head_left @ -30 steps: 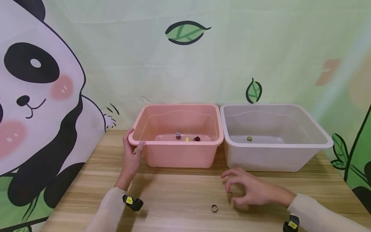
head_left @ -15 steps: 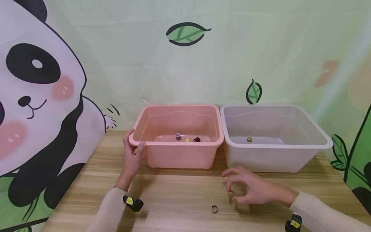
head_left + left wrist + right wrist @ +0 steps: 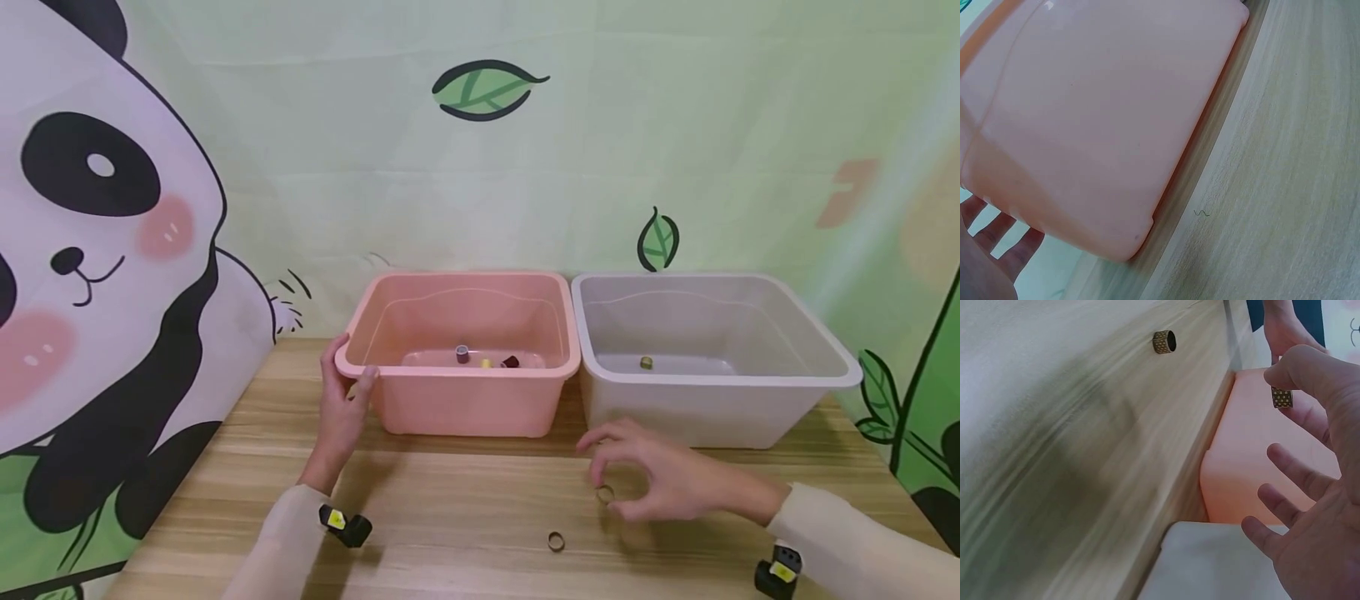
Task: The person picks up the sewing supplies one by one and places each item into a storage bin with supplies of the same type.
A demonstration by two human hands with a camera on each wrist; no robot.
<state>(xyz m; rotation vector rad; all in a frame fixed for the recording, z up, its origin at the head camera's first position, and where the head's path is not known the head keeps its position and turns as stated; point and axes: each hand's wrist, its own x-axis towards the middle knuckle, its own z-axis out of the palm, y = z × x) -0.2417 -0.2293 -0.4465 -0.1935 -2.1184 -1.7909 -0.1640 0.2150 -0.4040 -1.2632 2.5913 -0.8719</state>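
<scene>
My left hand (image 3: 342, 421) grips the rim of the pink plastic tub (image 3: 465, 404) at its front left corner; some fingers (image 3: 1021, 253) show against its side in the left wrist view. Above the table in front of the grey tub (image 3: 675, 412), my right hand (image 3: 667, 475) pinches a ring (image 3: 1282, 398) between thumb and index finger. This ring is dark with a gold dotted pattern, and the other fingers are spread. A second, similar ring (image 3: 556, 542) stands on its edge on the wooden table, left of and nearer than the right hand.
Inside the pink tub lie a grey-purple piece (image 3: 462, 354), a small yellow piece (image 3: 486, 363) and a dark brown piece (image 3: 511, 362). One gold-green ring-like piece (image 3: 646, 362) is in the grey tub. Both tubs stand side by side against a printed backdrop (image 3: 480, 208).
My right hand has lifted a little and shifted slightly right and toward the grey tub, with the ring still pinched. The left hand keeps its grip on the pink tub.
</scene>
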